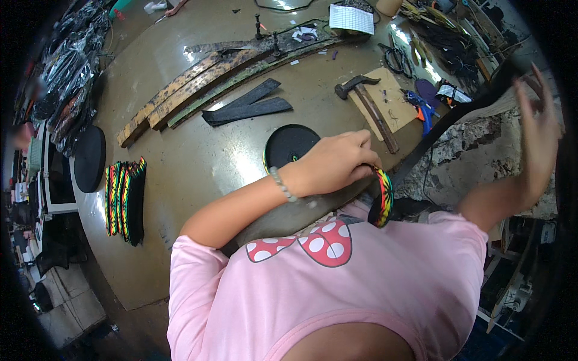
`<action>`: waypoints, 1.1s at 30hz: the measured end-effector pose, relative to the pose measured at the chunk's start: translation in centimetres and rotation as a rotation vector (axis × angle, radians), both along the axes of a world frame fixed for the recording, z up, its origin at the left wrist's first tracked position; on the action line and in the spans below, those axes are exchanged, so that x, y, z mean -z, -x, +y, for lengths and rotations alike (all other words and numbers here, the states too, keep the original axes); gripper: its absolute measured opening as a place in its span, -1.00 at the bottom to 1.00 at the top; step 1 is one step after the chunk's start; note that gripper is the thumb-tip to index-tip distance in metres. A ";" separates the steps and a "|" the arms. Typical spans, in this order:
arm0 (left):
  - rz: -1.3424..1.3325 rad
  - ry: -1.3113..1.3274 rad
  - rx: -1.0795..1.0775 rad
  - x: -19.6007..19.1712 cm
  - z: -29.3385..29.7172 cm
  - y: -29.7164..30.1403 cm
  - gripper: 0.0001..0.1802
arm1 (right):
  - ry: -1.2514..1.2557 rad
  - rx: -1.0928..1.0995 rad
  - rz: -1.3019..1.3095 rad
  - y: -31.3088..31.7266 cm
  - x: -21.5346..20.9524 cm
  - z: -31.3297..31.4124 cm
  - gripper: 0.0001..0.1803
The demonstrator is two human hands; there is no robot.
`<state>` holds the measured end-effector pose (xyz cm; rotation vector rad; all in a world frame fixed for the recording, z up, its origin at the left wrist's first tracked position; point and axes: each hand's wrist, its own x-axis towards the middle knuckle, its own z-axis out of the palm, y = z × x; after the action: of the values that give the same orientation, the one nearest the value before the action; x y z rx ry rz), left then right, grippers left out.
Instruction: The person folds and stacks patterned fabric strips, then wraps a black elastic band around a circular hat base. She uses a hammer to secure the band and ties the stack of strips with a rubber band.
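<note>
Head view: your left hand [334,159] has its fingers pinched on the patterned webbing strap [386,198], whose long axis curves down from that grip toward your pink shirt [397,271]. The black strap [448,123] slants up and rightward from beside the grip, toward your blurred right hand [536,126]; whether that one clasps it, I cannot tell. Left of your grip lies a coiled webbing roll [292,142].

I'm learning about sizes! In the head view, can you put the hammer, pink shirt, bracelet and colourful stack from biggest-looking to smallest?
By area covered:
1. Pink shirt, enlarged by nearness
2. Colourful stack
3. Hammer
4. Bracelet
</note>
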<state>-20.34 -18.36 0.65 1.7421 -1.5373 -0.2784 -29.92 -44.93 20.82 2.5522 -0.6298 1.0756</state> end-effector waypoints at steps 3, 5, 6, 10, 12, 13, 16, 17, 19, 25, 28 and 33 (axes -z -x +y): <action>0.260 0.018 0.080 -1.5 0.7 -0.8 -0.76 | 0.190 -0.519 0.462 2.4 1.1 5.4 -0.24; 0.384 0.165 0.075 -2.0 0.7 -1.0 -0.81 | -0.128 -0.864 0.834 1.5 4.9 9.1 -0.26; 0.505 0.159 0.054 -2.1 0.8 -1.2 -0.82 | -0.204 -1.056 1.038 0.3 6.8 10.1 -0.28; 0.714 -0.068 -0.133 -1.6 1.3 -1.7 -0.80 | -0.621 -1.483 0.597 -1.3 10.6 9.5 -0.63; 0.796 -0.110 -0.160 -0.9 1.9 -1.6 -0.76 | -0.978 -1.607 0.492 -1.5 10.0 6.3 -0.70; 0.753 -0.088 -0.199 -0.5 2.3 -1.4 -0.72 | -1.228 -1.658 0.346 -1.5 9.1 4.3 -0.68; 0.606 -0.173 -0.302 0.7 4.2 -0.8 -0.73 | -1.659 -1.706 -0.452 -1.5 5.0 -1.9 -0.56; 0.653 -0.125 -0.323 1.1 4.7 -0.3 -0.73 | -1.549 -1.734 -0.524 -1.2 3.4 -3.8 -0.58; 0.594 -0.153 -0.272 1.8 5.5 0.4 -0.73 | -1.547 -1.793 -0.584 -1.2 0.4 -7.0 -0.63; 0.156 -0.260 -0.112 0.8 5.4 1.6 -0.69 | -1.246 -1.010 -0.410 -6.7 -0.4 -6.7 -0.46; 0.226 -0.245 -0.183 -1.5 4.5 0.9 -0.25 | -1.219 -0.953 0.231 -8.9 2.4 -0.6 -0.39; 0.327 0.388 -0.411 -4.5 2.8 -2.8 -0.17 | -1.408 -0.896 0.981 -8.9 9.1 9.2 -0.43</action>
<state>-17.55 -15.58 5.16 1.5624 -0.9035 -0.0459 -21.05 -35.73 11.70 4.0233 0.2553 -1.1245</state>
